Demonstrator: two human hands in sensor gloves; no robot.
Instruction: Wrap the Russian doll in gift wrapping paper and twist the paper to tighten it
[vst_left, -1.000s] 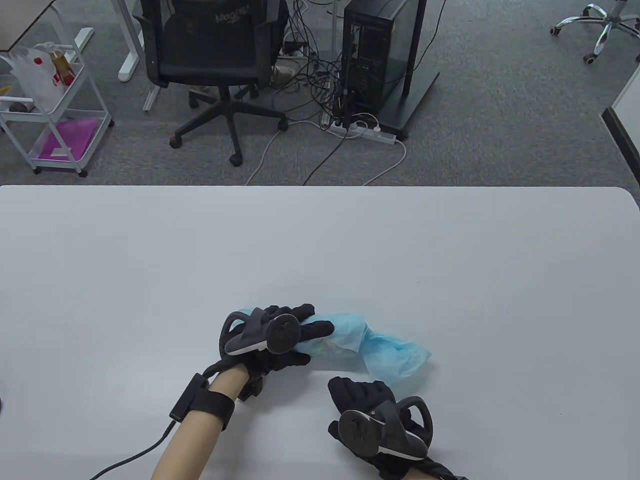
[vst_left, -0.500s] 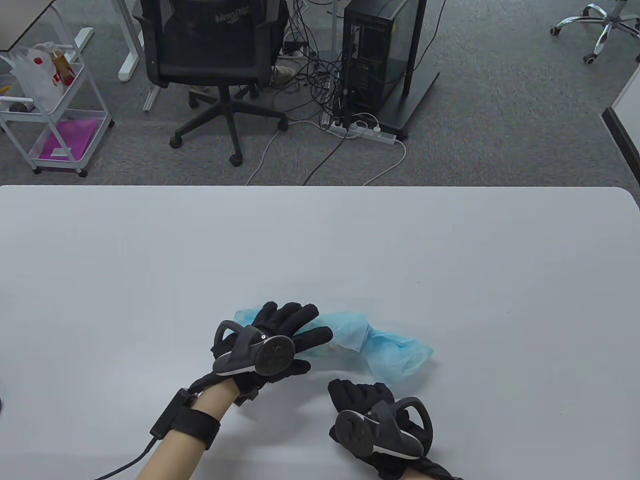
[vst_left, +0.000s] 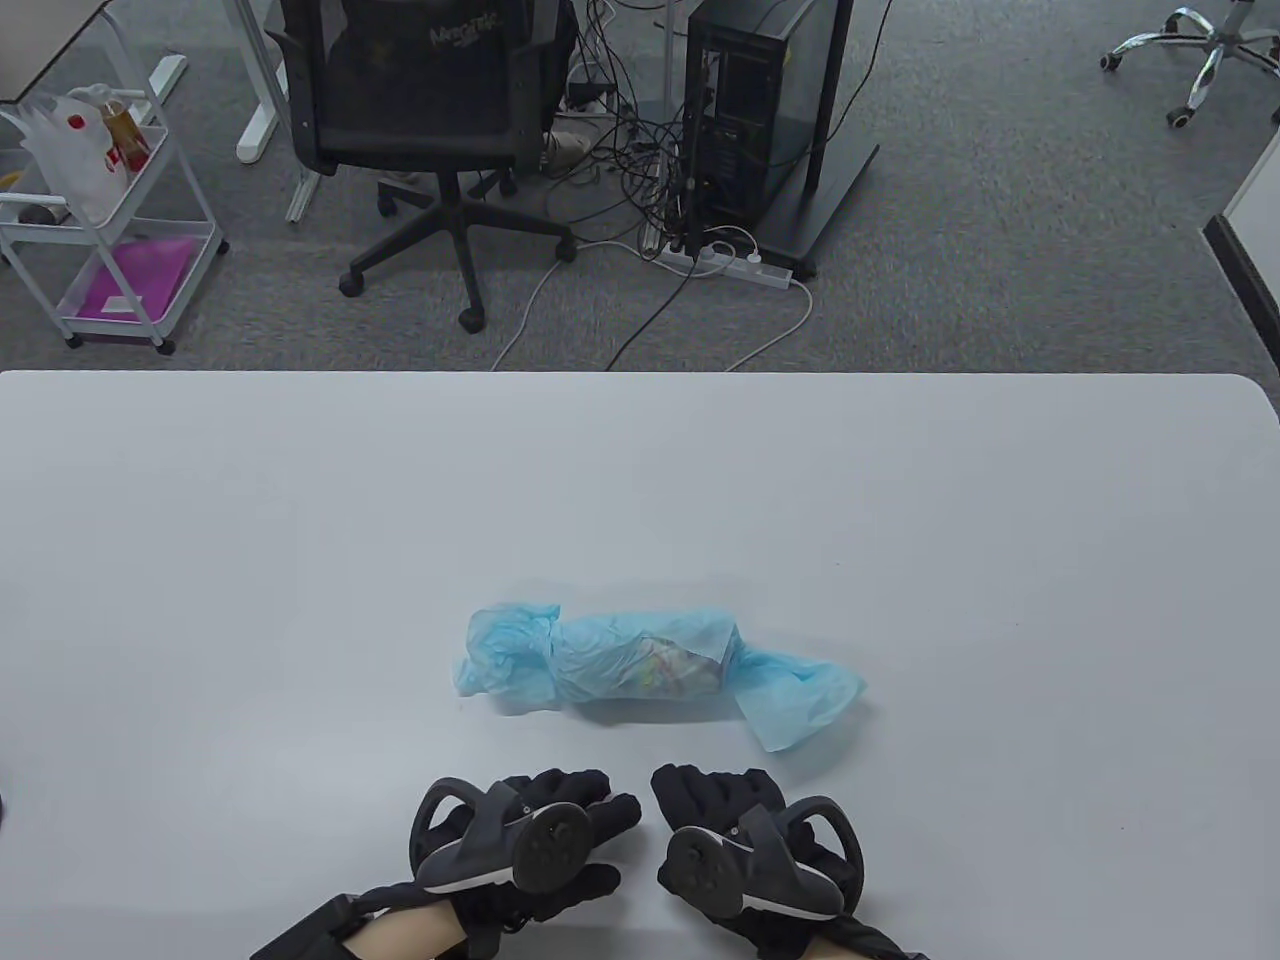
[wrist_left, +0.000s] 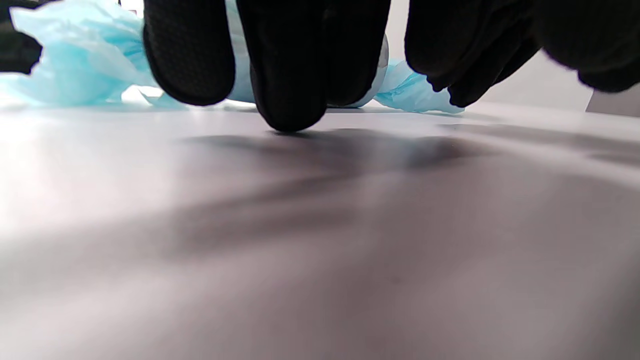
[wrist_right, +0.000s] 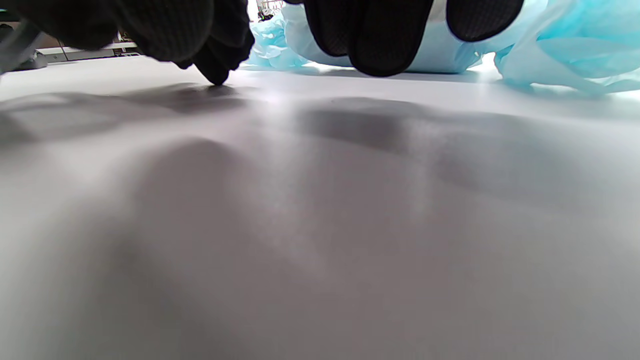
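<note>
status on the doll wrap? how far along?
Done: blue wrapping paper encloses the doll, twisted at both ends, lying on the table. In hand: nothing; left hand and right hand rest near it, apart. Left: apparently nothing.

Both hands rest side by side at the near edge, left hand (vst_left: 545, 835) and right hand (vst_left: 735, 835) with fingers relaxed, holding nothing.

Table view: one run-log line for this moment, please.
doll wrapped in blue paper, both ends twisted | left hand off, open | right hand off, open
</note>
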